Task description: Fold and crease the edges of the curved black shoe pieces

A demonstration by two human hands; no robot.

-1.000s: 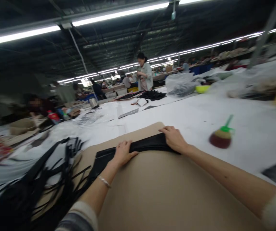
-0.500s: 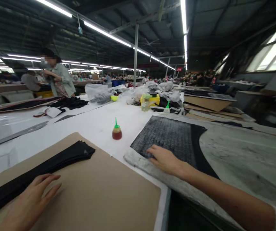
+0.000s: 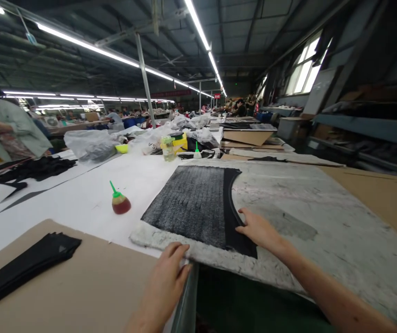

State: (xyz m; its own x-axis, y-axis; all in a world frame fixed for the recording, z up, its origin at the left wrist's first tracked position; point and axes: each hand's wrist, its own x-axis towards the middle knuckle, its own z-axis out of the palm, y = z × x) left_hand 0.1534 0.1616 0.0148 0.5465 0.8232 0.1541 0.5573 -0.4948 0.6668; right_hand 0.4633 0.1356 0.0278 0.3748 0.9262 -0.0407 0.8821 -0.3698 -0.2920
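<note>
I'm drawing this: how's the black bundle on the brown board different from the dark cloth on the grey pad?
The black bundle is long and narrow; the dark cloth is spread wide. The bundle looks plain black, while the cloth has a speckled grey area. The right hand is at the cloth's curved edge, away from the bundle. Both are dark.

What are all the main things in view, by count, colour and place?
Stained padded surface: one, pale grey, centre to right
Speckled curved-edged fabric panel: one, black-grey, on that surface
Nearest cardboard sheet: one, tan, lower left
Layered narrow fabric stack: one, black, on that cardboard
Smooth tabletop: one, white, left
Squat green-nozzled bottle: one, reddish-brown contents, on that tabletop
Loose fabric heap: one, black, far left
Crumpled plastic bags: several, translucent, further back
Nearest co-worker: one, pale shirt, left edge
Left hand: one, bare, by the surface's edge
Right hand: one, bare, at the panel's curve
</note>
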